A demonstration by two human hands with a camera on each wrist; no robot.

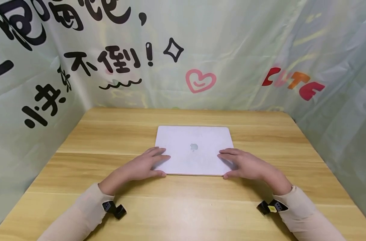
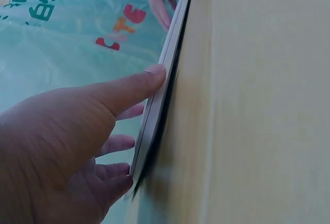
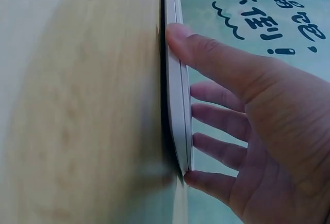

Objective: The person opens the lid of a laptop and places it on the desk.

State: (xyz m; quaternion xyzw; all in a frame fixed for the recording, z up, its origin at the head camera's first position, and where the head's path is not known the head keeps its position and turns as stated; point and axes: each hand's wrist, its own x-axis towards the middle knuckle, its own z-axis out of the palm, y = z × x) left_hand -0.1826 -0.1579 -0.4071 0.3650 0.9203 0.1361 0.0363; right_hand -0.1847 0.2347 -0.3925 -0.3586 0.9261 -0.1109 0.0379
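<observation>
A closed silver laptop (image 1: 193, 160) lies flat on the wooden table, its apple logo facing up. My left hand (image 1: 148, 164) rests at the laptop's left front corner, fingers spread over the lid and thumb against the front edge. At the opposite front corner, my right hand (image 1: 243, 164) mirrors it, thumb on the front edge and fingertips on the lid. The left wrist view shows the left thumb (image 2: 139, 85) touching the laptop's thin edge (image 2: 154, 105). In the right wrist view, the right fingers (image 3: 219, 146) are extended and spread along the lid.
Around the laptop spreads the light wooden table (image 1: 189, 207). A pale fabric curtain (image 1: 237, 40) with printed lettering and a pink heart hangs behind the table and along both sides. A small black camera is worn at each sleeve cuff (image 1: 106, 194).
</observation>
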